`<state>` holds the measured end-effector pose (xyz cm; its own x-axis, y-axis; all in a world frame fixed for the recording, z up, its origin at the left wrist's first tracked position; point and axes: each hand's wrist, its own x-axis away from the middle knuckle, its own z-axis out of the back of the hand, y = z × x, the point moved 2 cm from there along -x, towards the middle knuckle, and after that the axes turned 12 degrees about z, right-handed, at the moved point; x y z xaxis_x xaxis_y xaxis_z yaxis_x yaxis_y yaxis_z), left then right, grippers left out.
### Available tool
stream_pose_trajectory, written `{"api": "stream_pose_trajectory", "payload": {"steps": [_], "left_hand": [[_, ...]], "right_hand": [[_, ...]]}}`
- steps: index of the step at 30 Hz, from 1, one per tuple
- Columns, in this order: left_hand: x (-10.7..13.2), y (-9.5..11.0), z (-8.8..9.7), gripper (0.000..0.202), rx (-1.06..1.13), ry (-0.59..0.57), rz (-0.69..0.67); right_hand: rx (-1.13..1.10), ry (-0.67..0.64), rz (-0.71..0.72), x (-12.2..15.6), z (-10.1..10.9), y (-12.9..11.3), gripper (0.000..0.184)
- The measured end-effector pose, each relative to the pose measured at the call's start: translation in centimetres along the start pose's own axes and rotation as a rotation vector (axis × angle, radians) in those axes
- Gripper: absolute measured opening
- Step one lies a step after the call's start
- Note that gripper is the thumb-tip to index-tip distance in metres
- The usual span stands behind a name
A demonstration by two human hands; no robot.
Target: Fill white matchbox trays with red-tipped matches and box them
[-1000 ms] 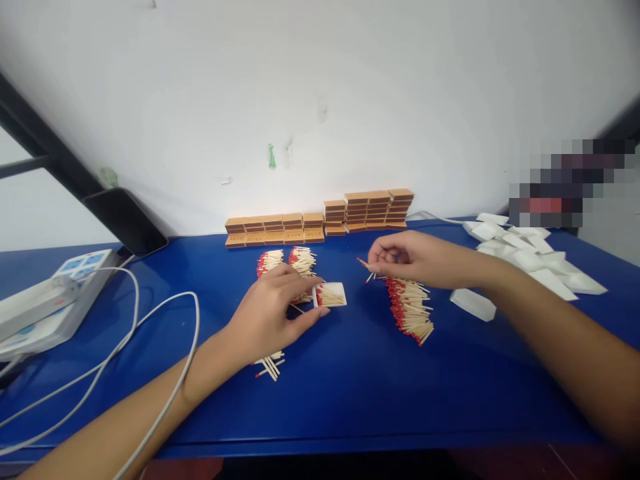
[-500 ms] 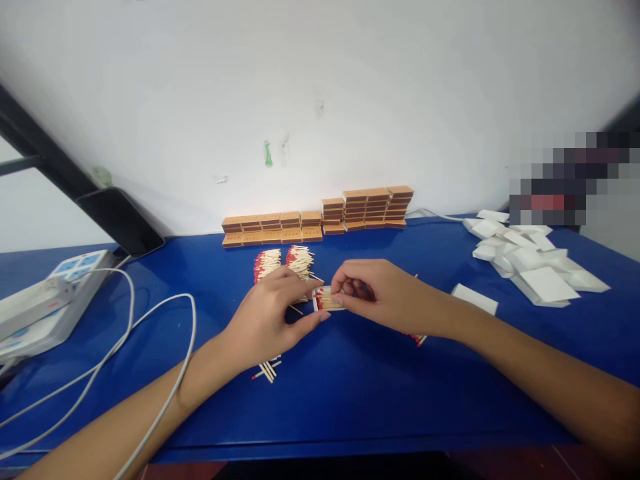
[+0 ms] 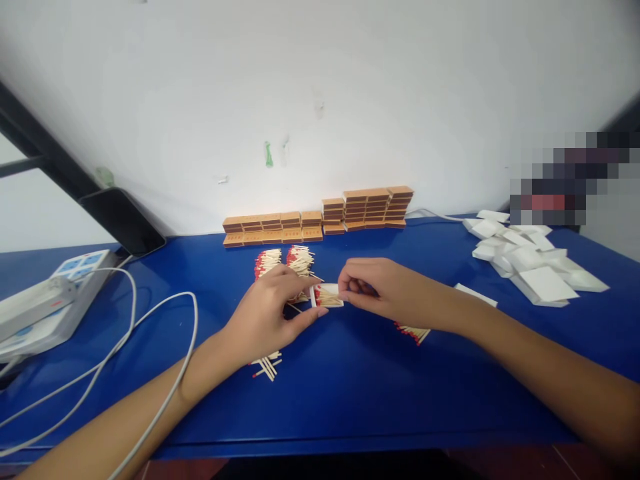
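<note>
Between my two hands lies a small white matchbox tray (image 3: 314, 298) with red-headed matches (image 3: 327, 296) inside, their heads towards the left. My left hand (image 3: 273, 303) grips the tray's left end, thumb on the near side and fingers on the far side. At the tray's right end is my right hand (image 3: 367, 287), its fingers curled and its fingertips pinched; whatever they hold is hidden. Behind my left hand lie two heaps of matches, a left heap (image 3: 267, 262) and a right heap (image 3: 300, 261), both partly covered by the hand.
Along the wall stand stacked brown matchboxes (image 3: 320, 223). White trays (image 3: 535, 260) are heaped at the right, with a single tray (image 3: 475, 294) beyond my right forearm. Loose matches lie near my left wrist (image 3: 267, 367) and below my right one (image 3: 414, 332). A power strip (image 3: 65, 300) and white cables (image 3: 193, 320) occupy the left.
My right hand has drawn back slightly to the right, from over the matches to the tray's right end, uncovering more of the matches. My left hand keeps its hold, nearly unmoved.
</note>
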<state>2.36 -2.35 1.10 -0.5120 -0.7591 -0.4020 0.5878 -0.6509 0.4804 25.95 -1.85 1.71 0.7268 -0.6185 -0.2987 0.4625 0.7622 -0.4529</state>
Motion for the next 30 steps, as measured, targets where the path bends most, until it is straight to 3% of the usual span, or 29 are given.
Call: {"api": "stream_pose_trajectory", "payload": {"steps": [6,9,12,16,19,23,30], "left_hand": [[-0.1,0.2,0.2,0.034,0.02,0.0,0.035],[0.0,0.2,0.3,0.034,0.022,0.034,0.04],[0.0,0.1,0.2,0.035,0.003,0.073,0.037],[0.0,0.0,0.2,0.035,-0.02,0.08,0.022],[0.1,0.0,0.3,0.035,-0.019,0.084,0.013],[0.1,0.1,0.3,0.036,-0.02,0.079,0.005],[0.1,0.0,0.3,0.036,-0.002,0.085,-0.014]], "right_hand": [[-0.001,0.045,0.004,0.1,0.4,-0.4,0.008],[-0.001,0.11,-0.04,0.3,2.1,0.0,0.01],[0.063,0.183,-0.159,0.8,4.1,1.8,0.015],[0.228,0.017,-0.316,1.7,5.3,5.7,0.019],[0.188,-0.071,-0.292,2.0,4.9,7.6,0.021],[0.17,-0.1,-0.245,1.9,4.1,8.2,0.023],[0.312,-0.055,-0.348,2.1,4.9,7.9,0.024]]}}
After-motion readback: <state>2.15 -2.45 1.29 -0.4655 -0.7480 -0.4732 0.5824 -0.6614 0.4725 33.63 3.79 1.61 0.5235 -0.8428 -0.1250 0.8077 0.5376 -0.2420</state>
